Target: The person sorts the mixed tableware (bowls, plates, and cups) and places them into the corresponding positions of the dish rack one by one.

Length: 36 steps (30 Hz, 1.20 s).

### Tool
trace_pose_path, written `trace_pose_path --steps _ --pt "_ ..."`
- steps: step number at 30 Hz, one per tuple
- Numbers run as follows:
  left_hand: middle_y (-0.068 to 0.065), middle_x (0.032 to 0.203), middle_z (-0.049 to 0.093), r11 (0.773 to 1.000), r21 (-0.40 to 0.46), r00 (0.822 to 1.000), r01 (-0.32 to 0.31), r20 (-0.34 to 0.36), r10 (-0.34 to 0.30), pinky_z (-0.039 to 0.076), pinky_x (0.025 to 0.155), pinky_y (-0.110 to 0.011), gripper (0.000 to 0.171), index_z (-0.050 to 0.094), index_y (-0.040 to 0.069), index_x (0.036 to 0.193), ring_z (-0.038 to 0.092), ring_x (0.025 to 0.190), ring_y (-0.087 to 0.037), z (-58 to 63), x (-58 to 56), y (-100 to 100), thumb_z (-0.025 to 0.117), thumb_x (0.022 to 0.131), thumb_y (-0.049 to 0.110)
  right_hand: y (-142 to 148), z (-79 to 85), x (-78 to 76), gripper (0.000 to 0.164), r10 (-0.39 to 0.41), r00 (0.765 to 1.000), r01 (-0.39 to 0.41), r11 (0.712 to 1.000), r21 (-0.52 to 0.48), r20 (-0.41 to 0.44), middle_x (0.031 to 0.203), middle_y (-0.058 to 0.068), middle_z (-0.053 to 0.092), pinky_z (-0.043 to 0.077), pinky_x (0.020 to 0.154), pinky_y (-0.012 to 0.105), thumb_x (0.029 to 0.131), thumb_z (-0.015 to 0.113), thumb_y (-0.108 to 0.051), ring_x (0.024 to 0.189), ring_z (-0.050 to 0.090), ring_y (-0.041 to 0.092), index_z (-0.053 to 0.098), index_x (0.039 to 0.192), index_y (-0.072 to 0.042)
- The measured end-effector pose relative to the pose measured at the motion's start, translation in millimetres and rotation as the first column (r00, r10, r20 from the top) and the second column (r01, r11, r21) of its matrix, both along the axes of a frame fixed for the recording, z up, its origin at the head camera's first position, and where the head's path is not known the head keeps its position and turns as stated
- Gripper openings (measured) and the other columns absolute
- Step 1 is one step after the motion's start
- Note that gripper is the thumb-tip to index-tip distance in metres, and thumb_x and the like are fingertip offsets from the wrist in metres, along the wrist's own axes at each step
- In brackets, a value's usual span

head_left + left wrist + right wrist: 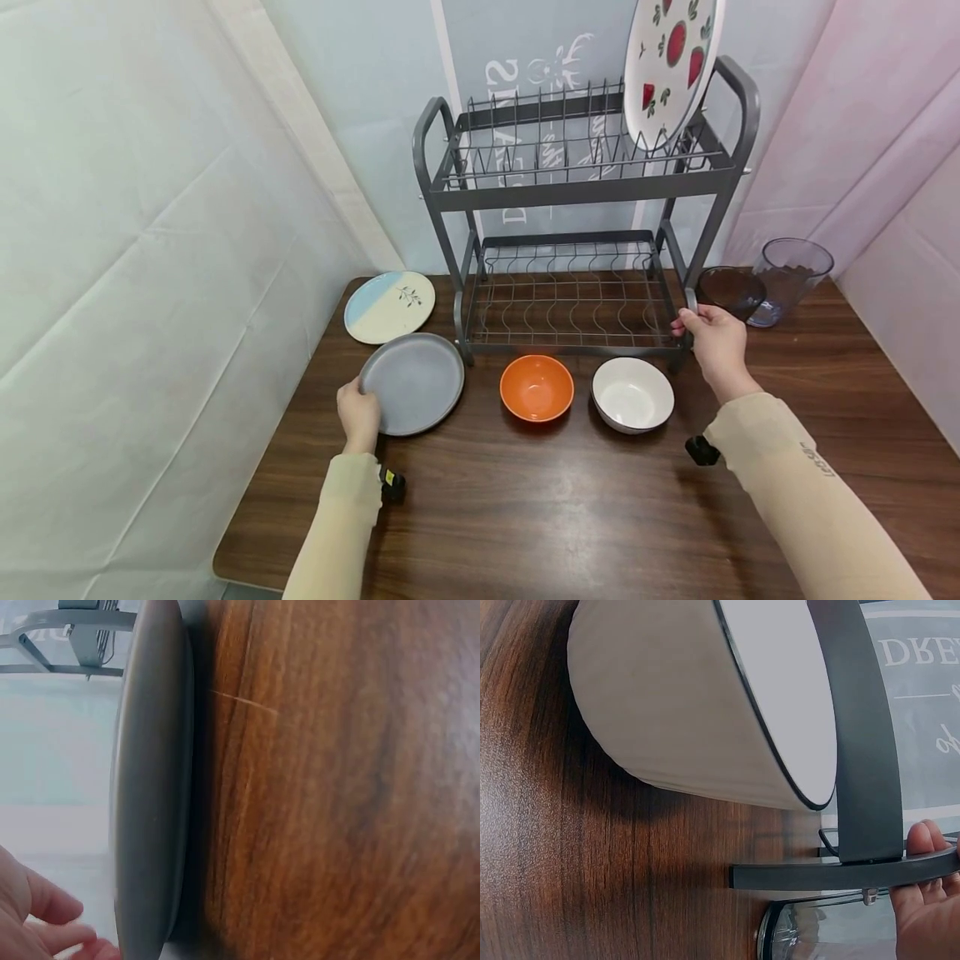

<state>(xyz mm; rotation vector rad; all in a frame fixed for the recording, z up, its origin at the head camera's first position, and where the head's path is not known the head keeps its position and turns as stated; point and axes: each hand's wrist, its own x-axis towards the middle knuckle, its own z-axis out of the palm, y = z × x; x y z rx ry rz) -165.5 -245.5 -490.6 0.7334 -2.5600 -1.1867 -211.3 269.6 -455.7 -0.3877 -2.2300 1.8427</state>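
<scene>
A round grey plate [412, 383] lies at the left of the table. My left hand [358, 417] is at its left rim, fingers curled; in the left wrist view the fingers [56, 930] bend down right at the edge of the grey plate [150, 780]. At the right, my right hand [718, 346] grips the front right leg of a two-tier grey dish rack [577, 197], and the right wrist view shows the fingers [921, 838] around the rack's frame [825, 875]. A white bowl [632, 395] with a dark rim stands just left of this hand.
An orange bowl [536, 388] stands before the rack. A blue and cream plate [390, 307] lies behind the grey one. A large strawberry-patterned plate [675, 67] leans upright in the upper tier. A dark glass bowl [731, 292] and clear glass [791, 275] stand at the back right.
</scene>
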Motion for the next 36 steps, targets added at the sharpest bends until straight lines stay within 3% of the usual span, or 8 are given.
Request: trace_pose_path --steps 3,5,11,20,21,26,30,36 --pt "-0.027 0.123 0.039 0.999 -0.049 1.000 -0.018 0.019 0.019 0.030 0.100 -0.045 0.046 0.040 -0.010 0.125 0.035 0.116 -0.038 1.2 0.4 1 0.033 0.080 -0.001 -1 2.4 1.6 0.042 0.001 1.000 -0.001 1.000 0.002 0.006 0.062 -0.014 0.061 0.041 0.057 0.014 0.083 0.057 -0.032 0.057 0.060 0.002 0.056 0.105 0.004" --pt "-0.028 0.124 0.039 0.997 -0.068 0.999 -0.027 0.038 0.029 0.028 0.101 -0.045 0.047 0.039 -0.010 0.126 0.033 0.117 -0.039 2.8 0.5 1 0.033 0.080 -0.002 -6 11.0 6.6 0.045 -0.012 1.000 0.010 0.998 0.066 0.026 0.060 -0.019 0.059 0.039 0.055 0.015 0.085 0.054 -0.035 0.057 0.059 -0.001 0.054 0.107 0.005" --pt "-0.028 0.124 0.042 0.997 -0.068 0.994 -0.048 0.090 0.054 0.030 0.099 -0.048 0.046 0.044 -0.005 0.124 0.035 0.116 -0.042 6.0 0.8 -3 0.036 0.079 0.000 -14 25.5 14.5 0.040 -0.021 0.998 0.014 0.992 0.124 0.056 0.057 -0.025 0.055 0.036 0.049 0.016 0.088 0.050 -0.029 0.057 0.057 -0.005 0.051 0.108 0.006" --pt "-0.031 0.120 0.044 0.998 0.067 0.984 -0.022 0.178 0.009 0.043 0.085 -0.049 0.045 0.039 -0.009 0.125 0.047 0.106 -0.043 3.5 8.6 -12 0.034 0.081 0.001 -13 22.4 13.1 0.032 -0.013 1.000 0.012 0.998 0.066 0.019 0.056 -0.023 0.057 0.032 0.045 0.018 0.087 0.053 -0.025 0.055 0.057 -0.004 0.054 0.104 0.003" --pt "-0.031 0.118 0.046 0.998 0.055 0.983 -0.013 0.185 0.002 0.044 0.083 -0.048 0.044 0.040 -0.010 0.123 0.048 0.104 -0.043 3.8 9.6 -13 0.035 0.081 0.001 -15 25.8 14.6 0.035 -0.025 0.999 0.021 0.993 0.119 0.037 0.056 -0.025 0.055 0.035 0.047 0.017 0.089 0.050 -0.026 0.056 0.057 -0.005 0.052 0.106 0.005" --pt "-0.029 0.095 0.054 0.999 0.023 0.975 0.025 0.220 -0.030 0.049 0.056 -0.035 0.033 0.049 -0.013 0.103 0.056 0.071 -0.033 4.1 14.3 -18 0.037 0.076 0.001 -15 26.9 16.1 0.034 -0.014 0.999 0.008 0.993 0.115 0.047 0.056 -0.025 0.054 0.040 0.052 0.013 0.089 0.049 -0.023 0.056 0.058 -0.002 0.050 0.106 0.006" --pt "-0.017 0.074 0.052 0.992 0.122 0.966 0.022 0.254 -0.053 0.047 0.045 -0.026 0.021 0.052 -0.010 0.088 0.052 0.046 -0.016 1.1 17.3 -23 0.039 0.076 0.003 -14 24.9 14.9 0.033 -0.014 0.998 0.008 0.993 0.121 0.053 0.056 -0.025 0.054 0.042 0.056 0.012 0.089 0.048 -0.024 0.057 0.059 -0.001 0.050 0.107 0.005" --pt "-0.018 0.083 0.048 0.958 0.286 0.963 -0.024 0.265 -0.055 0.051 0.049 -0.026 0.033 0.047 -0.016 0.104 0.054 0.042 -0.012 -2.4 19.7 -26 0.043 0.081 0.007 -14 25.7 15.6 0.036 -0.010 0.999 0.003 0.992 0.129 0.053 0.057 -0.026 0.054 0.037 0.049 0.013 0.089 0.048 -0.026 0.057 0.057 -0.005 0.050 0.107 0.005"
